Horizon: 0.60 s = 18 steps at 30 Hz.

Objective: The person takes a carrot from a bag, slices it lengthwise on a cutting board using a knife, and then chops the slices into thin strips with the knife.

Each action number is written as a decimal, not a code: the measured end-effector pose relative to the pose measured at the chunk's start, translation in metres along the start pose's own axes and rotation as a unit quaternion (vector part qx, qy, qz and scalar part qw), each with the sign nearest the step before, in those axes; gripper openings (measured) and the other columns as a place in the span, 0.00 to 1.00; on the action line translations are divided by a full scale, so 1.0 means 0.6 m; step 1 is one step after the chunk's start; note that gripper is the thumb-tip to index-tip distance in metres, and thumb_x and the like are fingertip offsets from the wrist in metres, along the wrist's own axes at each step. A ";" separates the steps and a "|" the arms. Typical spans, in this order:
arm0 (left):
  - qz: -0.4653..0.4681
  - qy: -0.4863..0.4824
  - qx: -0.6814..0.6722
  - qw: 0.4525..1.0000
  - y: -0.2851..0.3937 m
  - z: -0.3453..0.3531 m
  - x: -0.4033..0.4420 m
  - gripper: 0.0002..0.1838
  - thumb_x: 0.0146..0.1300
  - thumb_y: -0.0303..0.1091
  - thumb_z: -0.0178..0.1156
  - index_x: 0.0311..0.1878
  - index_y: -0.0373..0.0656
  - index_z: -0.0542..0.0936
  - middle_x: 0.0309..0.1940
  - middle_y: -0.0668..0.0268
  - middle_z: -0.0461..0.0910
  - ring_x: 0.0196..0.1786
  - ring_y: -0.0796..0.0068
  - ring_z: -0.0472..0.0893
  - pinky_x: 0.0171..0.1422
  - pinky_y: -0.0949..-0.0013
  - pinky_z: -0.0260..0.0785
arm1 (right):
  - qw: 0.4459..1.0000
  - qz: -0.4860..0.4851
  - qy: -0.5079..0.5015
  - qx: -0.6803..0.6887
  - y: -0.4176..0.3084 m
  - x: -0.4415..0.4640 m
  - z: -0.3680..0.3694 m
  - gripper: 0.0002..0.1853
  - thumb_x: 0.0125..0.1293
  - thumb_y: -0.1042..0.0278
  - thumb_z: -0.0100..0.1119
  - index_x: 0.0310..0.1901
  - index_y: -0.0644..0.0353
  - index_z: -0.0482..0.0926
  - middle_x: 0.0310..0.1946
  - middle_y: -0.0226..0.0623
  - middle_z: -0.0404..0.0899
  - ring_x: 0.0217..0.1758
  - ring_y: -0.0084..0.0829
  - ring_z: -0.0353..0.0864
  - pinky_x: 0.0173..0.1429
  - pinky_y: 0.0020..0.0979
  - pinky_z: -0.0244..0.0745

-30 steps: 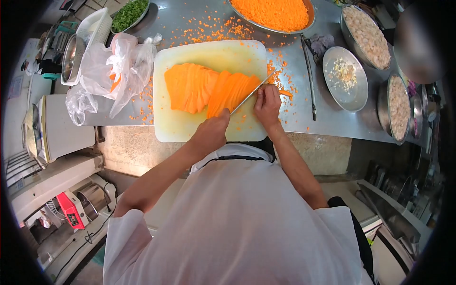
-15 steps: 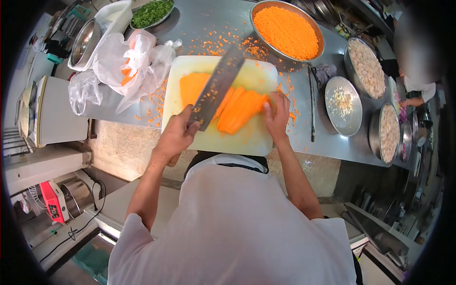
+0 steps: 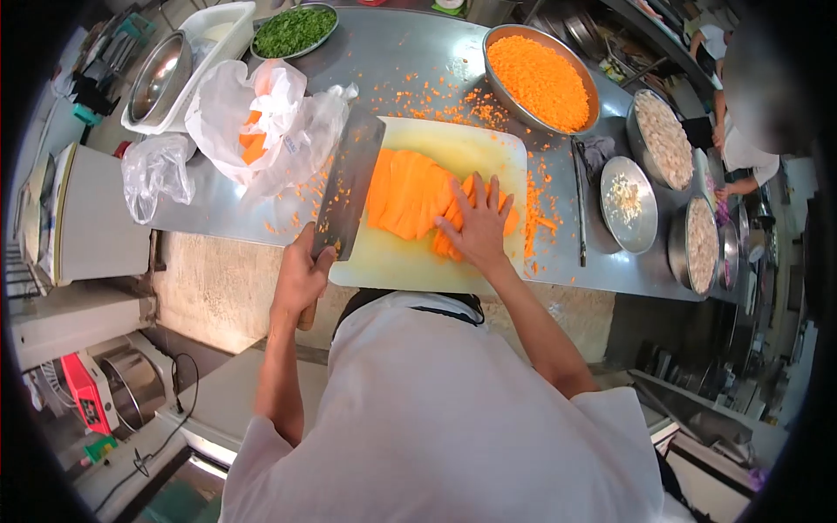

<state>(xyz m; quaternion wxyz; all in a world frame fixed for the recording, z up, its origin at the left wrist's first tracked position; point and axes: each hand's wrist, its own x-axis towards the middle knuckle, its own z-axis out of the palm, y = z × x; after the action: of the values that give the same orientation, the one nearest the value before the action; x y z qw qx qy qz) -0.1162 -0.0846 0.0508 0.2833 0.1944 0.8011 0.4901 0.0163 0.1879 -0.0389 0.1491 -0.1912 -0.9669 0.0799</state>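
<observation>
My left hand (image 3: 302,275) is wrapped round the wooden handle of a cleaver (image 3: 350,185). The broad blade, flecked with orange bits, is over the left edge of a pale yellow cutting board (image 3: 384,272). Beside the blade, sliced carrot (image 3: 403,196) lies in overlapping layers on the board. My right hand (image 3: 479,227) rests on the right part of the slices with its fingers spread, partly covering them. A few carrot strips (image 3: 542,218) lie beside the board's right edge.
Behind the board stands a large bowl of minced carrot (image 3: 539,83). Plastic bags (image 3: 279,131) and a plate of chopped greens (image 3: 295,31) are at left. At right are a long dark rod (image 3: 581,205), a metal dish (image 3: 628,205), bowls of pale chunks (image 3: 663,139) and another person (image 3: 750,157).
The cleaver has moved left, off the slices to the board's left edge. My right hand has moved left from beside the slices onto them, its fingers spreading. The slices are now bunched closer together.
</observation>
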 end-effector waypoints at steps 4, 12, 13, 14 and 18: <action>0.002 0.007 -0.007 1.000 -0.026 -0.032 0.002 0.09 0.64 0.22 0.54 0.46 0.32 0.69 0.15 0.62 0.72 0.12 0.77 0.71 0.15 0.68 0.61 | 0.999 0.039 -0.003 -0.032 -0.010 -0.010 0.020 0.40 0.62 0.35 0.51 0.72 0.49 0.61 0.72 0.50 0.55 0.76 0.62 0.45 0.69 0.73 0.34; -0.026 -0.015 0.008 1.000 -0.064 -0.049 0.028 0.09 0.64 0.22 0.53 0.46 0.33 0.69 0.16 0.61 0.72 0.12 0.77 0.70 0.15 0.68 0.62 | 0.997 0.076 -0.012 -0.033 -0.018 -0.013 0.026 0.39 0.62 0.38 0.51 0.72 0.49 0.61 0.75 0.47 0.50 0.78 0.58 0.40 0.69 0.74 0.33; -0.024 -0.025 0.022 0.999 -0.061 -0.045 0.031 0.10 0.64 0.23 0.53 0.47 0.33 0.69 0.17 0.58 0.74 0.13 0.71 0.73 0.18 0.65 0.65 | 0.996 0.082 -0.017 -0.029 -0.021 -0.015 0.028 0.40 0.62 0.38 0.52 0.72 0.48 0.60 0.75 0.46 0.49 0.79 0.57 0.39 0.70 0.74 0.33; -0.023 -0.035 0.035 0.998 -0.060 -0.045 0.035 0.10 0.63 0.23 0.53 0.47 0.33 0.69 0.18 0.55 0.75 0.15 0.64 0.75 0.20 0.62 0.67 | 0.996 0.088 -0.016 -0.031 -0.023 -0.017 0.031 0.40 0.62 0.38 0.52 0.72 0.48 0.60 0.75 0.46 0.49 0.79 0.57 0.39 0.70 0.74 0.33; 0.041 -0.028 0.122 0.991 -0.098 -0.026 0.059 0.13 0.63 0.24 0.55 0.49 0.33 0.69 0.23 0.46 0.78 0.23 0.46 0.79 0.28 0.54 0.71 | 0.991 0.121 -0.045 -0.032 -0.035 -0.010 0.016 0.40 0.61 0.43 0.55 0.73 0.48 0.58 0.76 0.44 0.48 0.79 0.54 0.38 0.70 0.74 0.34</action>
<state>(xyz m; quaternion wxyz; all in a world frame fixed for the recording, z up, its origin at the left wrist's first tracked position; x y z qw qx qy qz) -0.1554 -0.1007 -0.0057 0.2599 0.2737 0.8380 0.3940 0.0113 0.1653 -0.0449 0.0886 -0.3073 -0.9445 0.0751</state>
